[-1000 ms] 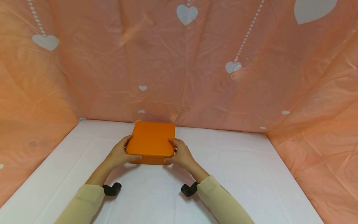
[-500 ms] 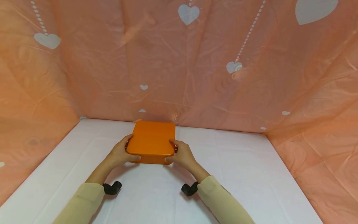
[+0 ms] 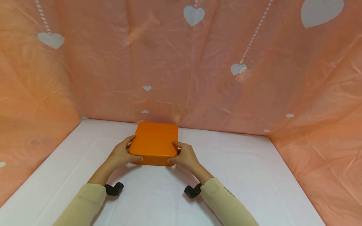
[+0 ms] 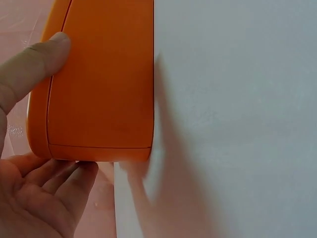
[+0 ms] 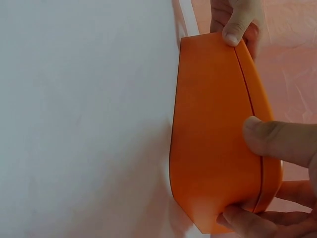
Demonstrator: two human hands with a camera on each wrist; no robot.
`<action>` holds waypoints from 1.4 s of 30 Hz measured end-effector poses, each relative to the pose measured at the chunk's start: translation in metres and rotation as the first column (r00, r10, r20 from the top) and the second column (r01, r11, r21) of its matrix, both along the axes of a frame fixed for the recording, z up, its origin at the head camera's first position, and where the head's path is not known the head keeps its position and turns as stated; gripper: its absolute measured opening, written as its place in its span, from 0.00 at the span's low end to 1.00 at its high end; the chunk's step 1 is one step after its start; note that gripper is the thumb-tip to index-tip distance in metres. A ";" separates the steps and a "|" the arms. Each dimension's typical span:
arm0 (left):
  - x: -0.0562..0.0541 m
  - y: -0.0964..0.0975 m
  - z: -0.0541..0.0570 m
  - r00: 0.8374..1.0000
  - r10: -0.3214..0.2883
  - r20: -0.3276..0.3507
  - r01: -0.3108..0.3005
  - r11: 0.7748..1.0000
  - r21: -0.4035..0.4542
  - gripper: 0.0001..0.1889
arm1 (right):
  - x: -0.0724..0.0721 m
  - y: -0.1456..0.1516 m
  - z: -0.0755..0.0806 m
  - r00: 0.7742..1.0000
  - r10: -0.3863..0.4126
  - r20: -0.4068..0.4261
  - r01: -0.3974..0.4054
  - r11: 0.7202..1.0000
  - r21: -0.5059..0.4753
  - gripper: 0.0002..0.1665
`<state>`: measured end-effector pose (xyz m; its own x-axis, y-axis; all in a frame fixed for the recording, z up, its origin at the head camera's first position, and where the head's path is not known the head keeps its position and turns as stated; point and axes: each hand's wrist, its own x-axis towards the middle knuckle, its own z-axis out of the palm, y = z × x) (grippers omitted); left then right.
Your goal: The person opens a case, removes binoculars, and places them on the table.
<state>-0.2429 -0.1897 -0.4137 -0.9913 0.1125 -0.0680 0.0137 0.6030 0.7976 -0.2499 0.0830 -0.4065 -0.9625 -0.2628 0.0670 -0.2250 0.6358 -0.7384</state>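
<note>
An orange rectangular box [image 3: 154, 139] with rounded corners sits near the back edge of the white table, its smooth lid uppermost and fully on. My left hand [image 3: 121, 153] grips its near left corner, thumb along the front face and the other fingers around the left side. At the near right corner my right hand [image 3: 185, 156] holds it likewise. In the left wrist view a thin dark seam runs between lid and body of the box [image 4: 101, 89], and the thumb tip lies across it. The right wrist view shows the box [image 5: 213, 114] between both hands. The inside is hidden.
The white-covered table [image 3: 240, 175] meets a pinkish-orange curtain [image 3: 209, 94] with pale hearts at the back and sides. Black wrist cameras stick out inward from the left cuff [image 3: 93, 194] and the right cuff [image 3: 212, 188], above the table.
The head view shifts slightly, so the curtain hearts drift a little to the right. The box and both hands keep their places on the table.
</note>
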 end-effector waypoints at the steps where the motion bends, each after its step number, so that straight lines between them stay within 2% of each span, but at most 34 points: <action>1: 0.000 0.000 0.000 1.000 -0.002 -0.003 0.002 1.000 0.000 0.58 | 0.000 0.000 0.000 1.000 -0.003 0.000 0.003 1.000 0.000 0.46; 10: 0.000 0.002 0.002 1.000 -0.004 -0.009 0.004 1.000 0.004 0.58 | 0.001 0.001 -0.001 1.000 -0.008 -0.017 0.007 1.000 -0.020 0.45; 22: 0.002 0.002 0.002 1.000 0.001 -0.005 -0.001 1.000 0.022 0.59 | 0.001 0.003 0.002 0.999 -0.009 0.038 0.013 0.994 -0.105 0.44; 42: 0.002 0.003 0.005 1.000 0.006 0.009 -0.006 1.000 0.025 0.58 | 0.000 0.004 0.004 0.999 0.047 -0.005 -0.047 0.997 -0.059 0.43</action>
<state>-0.2406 -0.1866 -0.4085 -0.9913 0.1087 -0.0736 0.0035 0.5825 0.8128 -0.2501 0.0873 -0.4025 -0.9490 -0.3031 0.0870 -0.2562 0.5800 -0.7733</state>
